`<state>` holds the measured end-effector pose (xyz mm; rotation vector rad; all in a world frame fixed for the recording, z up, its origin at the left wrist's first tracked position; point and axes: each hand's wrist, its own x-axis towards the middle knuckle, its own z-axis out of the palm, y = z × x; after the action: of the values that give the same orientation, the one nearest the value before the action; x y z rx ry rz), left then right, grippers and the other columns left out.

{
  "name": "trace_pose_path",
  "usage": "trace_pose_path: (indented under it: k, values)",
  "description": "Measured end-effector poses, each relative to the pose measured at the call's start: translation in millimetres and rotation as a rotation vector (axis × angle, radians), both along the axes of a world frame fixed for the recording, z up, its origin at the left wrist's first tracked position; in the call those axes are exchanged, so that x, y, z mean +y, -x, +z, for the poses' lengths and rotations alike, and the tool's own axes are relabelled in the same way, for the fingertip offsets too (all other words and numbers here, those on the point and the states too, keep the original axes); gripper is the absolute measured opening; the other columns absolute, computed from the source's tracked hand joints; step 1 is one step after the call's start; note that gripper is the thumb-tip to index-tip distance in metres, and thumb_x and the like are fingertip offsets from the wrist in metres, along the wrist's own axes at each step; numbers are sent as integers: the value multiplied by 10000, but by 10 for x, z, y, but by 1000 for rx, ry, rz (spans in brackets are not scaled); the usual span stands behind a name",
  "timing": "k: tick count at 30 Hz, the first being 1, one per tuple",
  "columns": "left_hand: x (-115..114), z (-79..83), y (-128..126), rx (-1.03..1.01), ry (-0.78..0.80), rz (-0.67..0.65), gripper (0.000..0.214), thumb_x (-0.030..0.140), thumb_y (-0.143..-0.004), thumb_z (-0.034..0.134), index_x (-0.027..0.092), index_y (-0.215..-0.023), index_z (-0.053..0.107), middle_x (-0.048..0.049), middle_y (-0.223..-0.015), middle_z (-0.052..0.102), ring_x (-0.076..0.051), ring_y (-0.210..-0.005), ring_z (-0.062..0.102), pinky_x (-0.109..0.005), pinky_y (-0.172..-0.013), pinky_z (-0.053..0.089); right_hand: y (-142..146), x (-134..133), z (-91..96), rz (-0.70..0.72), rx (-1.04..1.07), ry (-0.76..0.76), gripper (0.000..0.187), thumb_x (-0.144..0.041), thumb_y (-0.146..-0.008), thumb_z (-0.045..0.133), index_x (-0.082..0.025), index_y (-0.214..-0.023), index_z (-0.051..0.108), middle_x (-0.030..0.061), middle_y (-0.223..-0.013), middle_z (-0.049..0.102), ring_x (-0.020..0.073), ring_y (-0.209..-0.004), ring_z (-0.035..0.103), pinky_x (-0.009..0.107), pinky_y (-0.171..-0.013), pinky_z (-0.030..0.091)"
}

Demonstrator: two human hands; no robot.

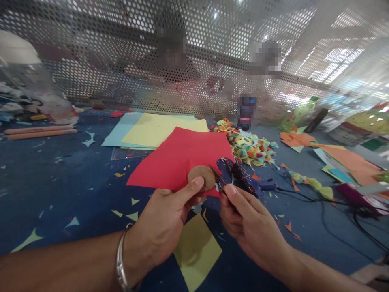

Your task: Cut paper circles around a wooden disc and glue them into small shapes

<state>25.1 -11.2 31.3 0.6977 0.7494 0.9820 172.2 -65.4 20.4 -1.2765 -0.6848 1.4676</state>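
Note:
My left hand (165, 221) pinches a red paper sheet (179, 158) together with a round brown cardboard disc (202, 177) pressed on its near edge. A curved notch is cut out of the sheet beside the disc. My right hand (249, 225) is closed round small scissors (219, 182), whose blades sit at the red sheet's edge right of the disc. A silver bangle circles my left wrist.
Yellow and light blue sheets (152, 129) lie behind the red one. A heap of coloured cut pieces (252, 148) lies at centre right, a glue gun (258, 185) with black cable beside it. A yellow square (197, 251) rests below my hands. People sit behind a perforated screen (194, 48).

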Motion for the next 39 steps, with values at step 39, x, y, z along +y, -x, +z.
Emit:
trace_pose_path:
  k: [39]
  values:
    - [50,-55,53,76,-77,9,199,289,-743,787,161,-620,697,2,-626,596,-114,-618,503,-241,-609,431,-113,-20,48,80,-110,-71,502,-606,-817,691,-206,-665,430,-120,-507,209,42,-443,134,204,-403,98]
